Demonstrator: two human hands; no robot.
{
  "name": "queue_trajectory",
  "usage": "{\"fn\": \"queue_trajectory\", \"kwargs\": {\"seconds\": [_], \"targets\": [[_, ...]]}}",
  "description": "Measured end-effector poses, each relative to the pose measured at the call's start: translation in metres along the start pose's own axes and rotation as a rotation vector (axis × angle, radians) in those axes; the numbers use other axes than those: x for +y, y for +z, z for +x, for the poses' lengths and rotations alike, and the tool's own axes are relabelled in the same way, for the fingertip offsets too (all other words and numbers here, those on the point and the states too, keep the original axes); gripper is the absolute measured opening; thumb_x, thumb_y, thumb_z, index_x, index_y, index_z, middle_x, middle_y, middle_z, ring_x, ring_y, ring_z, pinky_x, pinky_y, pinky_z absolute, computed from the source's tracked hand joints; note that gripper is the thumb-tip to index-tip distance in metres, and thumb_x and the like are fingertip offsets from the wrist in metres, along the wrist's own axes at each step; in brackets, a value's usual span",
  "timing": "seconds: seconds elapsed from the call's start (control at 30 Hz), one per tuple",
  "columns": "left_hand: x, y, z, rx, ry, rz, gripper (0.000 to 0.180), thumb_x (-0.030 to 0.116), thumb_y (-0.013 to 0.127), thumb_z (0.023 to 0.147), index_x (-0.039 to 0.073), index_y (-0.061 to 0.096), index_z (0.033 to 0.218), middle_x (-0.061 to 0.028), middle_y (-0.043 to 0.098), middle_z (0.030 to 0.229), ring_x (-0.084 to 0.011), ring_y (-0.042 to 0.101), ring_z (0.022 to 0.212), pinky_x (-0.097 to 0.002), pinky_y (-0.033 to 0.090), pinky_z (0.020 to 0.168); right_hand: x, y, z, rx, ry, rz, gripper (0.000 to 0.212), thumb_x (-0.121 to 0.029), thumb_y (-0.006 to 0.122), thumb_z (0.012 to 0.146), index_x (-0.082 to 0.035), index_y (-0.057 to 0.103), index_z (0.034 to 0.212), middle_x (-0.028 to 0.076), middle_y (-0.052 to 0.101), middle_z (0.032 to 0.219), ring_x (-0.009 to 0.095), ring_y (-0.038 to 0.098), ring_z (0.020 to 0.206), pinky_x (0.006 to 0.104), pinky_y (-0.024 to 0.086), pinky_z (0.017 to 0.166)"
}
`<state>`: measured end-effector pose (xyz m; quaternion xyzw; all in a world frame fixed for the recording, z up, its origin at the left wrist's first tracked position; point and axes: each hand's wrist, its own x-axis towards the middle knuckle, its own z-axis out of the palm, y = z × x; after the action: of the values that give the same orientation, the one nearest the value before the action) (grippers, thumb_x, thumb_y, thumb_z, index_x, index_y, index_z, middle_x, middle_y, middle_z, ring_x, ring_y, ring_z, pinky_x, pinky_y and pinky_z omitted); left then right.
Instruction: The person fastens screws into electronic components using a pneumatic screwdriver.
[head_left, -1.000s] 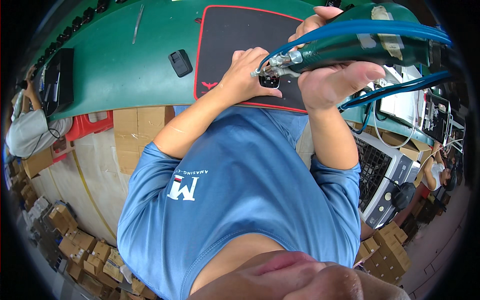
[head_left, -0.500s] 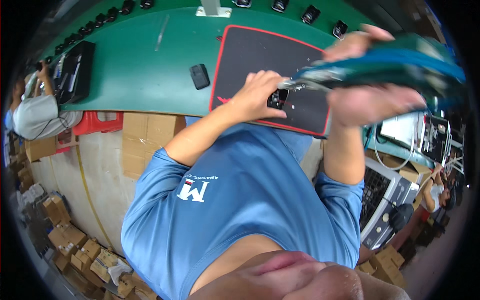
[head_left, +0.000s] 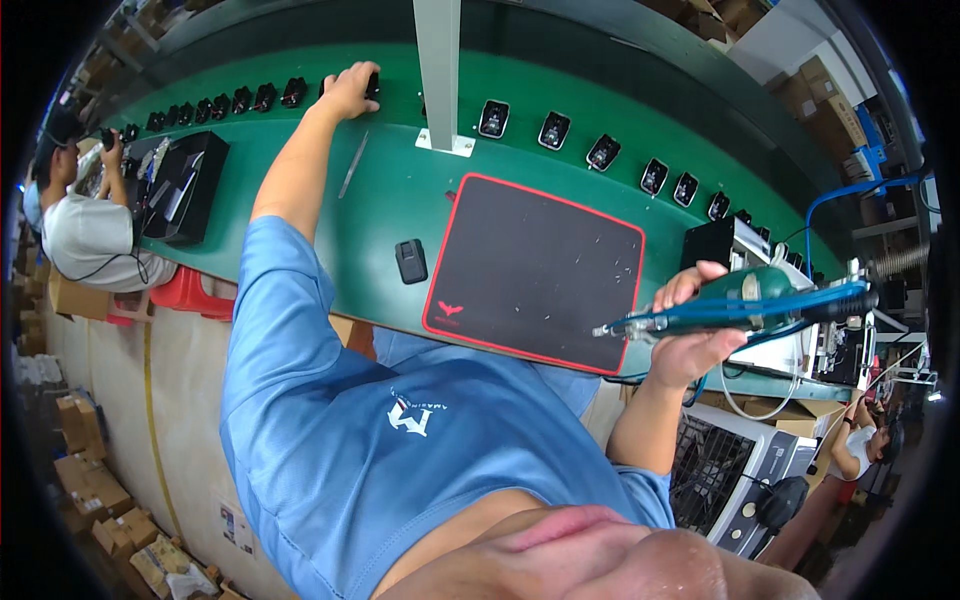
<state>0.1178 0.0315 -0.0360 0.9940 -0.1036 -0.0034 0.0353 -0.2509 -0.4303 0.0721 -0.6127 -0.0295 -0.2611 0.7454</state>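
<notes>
My left arm is stretched out to the far side of the green bench, where my left hand (head_left: pixel 350 92) has its fingers curled over a small black housing (head_left: pixel 373 86) in the row there. Much of that housing is hidden by the fingers. On the right, my right hand (head_left: pixel 690 332) grips a green power screwdriver (head_left: pixel 750 300) with blue hoses along it. Its metal tip points left, above the right part of a black mat (head_left: pixel 535 270) with a red border. Small bright bits lie scattered on the mat. Left of it lies a flat black case (head_left: pixel 410 261).
Several black housings (head_left: pixel 554 130) line the back of the bench. A grey post (head_left: pixel 437 80) stands behind the mat. A thin clear strip (head_left: pixel 353 165) lies on the bench. A co-worker (head_left: pixel 90 230) sits at far left beside a black box (head_left: pixel 190 190). Blue hoses (head_left: pixel 850 192) hang at right.
My left hand has left the mat with the small black part and reached to the far-left row. The screwdriver has drawn back from it, lower in the view. The view itself has shifted.
</notes>
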Motion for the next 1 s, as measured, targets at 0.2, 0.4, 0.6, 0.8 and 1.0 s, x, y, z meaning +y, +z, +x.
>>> {"fn": "queue_trajectory", "kwargs": {"seconds": [0.2, 0.4, 0.6, 0.8, 1.0], "targets": [[0.051, -0.001, -0.009, 0.111, 0.299, -0.111, 0.089, 0.028, 0.089, 0.075, 0.022, 0.042, 0.151, -0.0062, 0.045, 0.154, -0.0292, 0.034, 0.149, -0.0563, 0.027, 0.117, -0.005, -0.014, -0.005, 0.057, -0.042, -0.023, 0.102, -0.092, 0.045, 0.083, 0.001, 0.052, 0.125, 0.007, 0.052, 0.084, 0.014, 0.05, 0.068, 0.0274, 0.045, 0.057], [0.091, 0.022, 0.002, 0.034, 0.387, -0.235, 0.078, 0.026, 0.087, 0.076, 0.02, 0.05, 0.145, -0.0079, 0.052, 0.147, -0.0289, 0.042, 0.144, -0.053, 0.03, 0.115, 0.002, -0.012, -0.006, -0.031, -0.091, -0.028, 0.093, -0.086, 0.038, 0.092, -0.001, 0.055, 0.127, 0.005, 0.05, 0.085, 0.013, 0.047, 0.07, 0.0264, 0.043, 0.057], [0.053, 0.009, -0.051, 0.399, 0.281, -0.48, 0.083, 0.031, 0.093, 0.068, 0.01, 0.058, 0.139, -0.0147, 0.057, 0.139, -0.0347, 0.057, 0.127, -0.048, 0.047, 0.104, 0.001, -0.01, -0.007, -0.06, -0.075, 0.001, 0.093, -0.086, 0.04, 0.091, -0.001, 0.053, 0.128, 0.005, 0.05, 0.086, 0.012, 0.047, 0.07, 0.0259, 0.042, 0.057], [0.119, -0.031, -0.237, 0.518, 0.326, -0.725, 0.098, 0.036, 0.098, 0.057, 0.004, 0.058, 0.14, -0.0155, 0.066, 0.121, -0.0334, 0.064, 0.116, -0.0449, 0.052, 0.1, 0.011, 0.009, -0.005, -0.026, 0.045, -0.006, 0.101, -0.092, 0.046, 0.083, -0.002, 0.051, 0.128, 0.005, 0.05, 0.087, 0.014, 0.048, 0.072, 0.0291, 0.044, 0.062], [0.262, 0.023, -0.272, 0.093, 0.434, -1.009, 0.103, 0.046, 0.096, 0.058, 0.008, 0.054, 0.144, -0.0125, 0.06, 0.13, -0.0322, 0.057, 0.123, -0.0434, 0.038, 0.105, 0.006, 0.063, 0.023, -0.051, 0.0, 0.108, 0.105, -0.096, 0.039, 0.081, -0.005, 0.05, 0.133, 0.003, 0.05, 0.088, 0.014, 0.046, 0.074, 0.03, 0.042, 0.066]]}}
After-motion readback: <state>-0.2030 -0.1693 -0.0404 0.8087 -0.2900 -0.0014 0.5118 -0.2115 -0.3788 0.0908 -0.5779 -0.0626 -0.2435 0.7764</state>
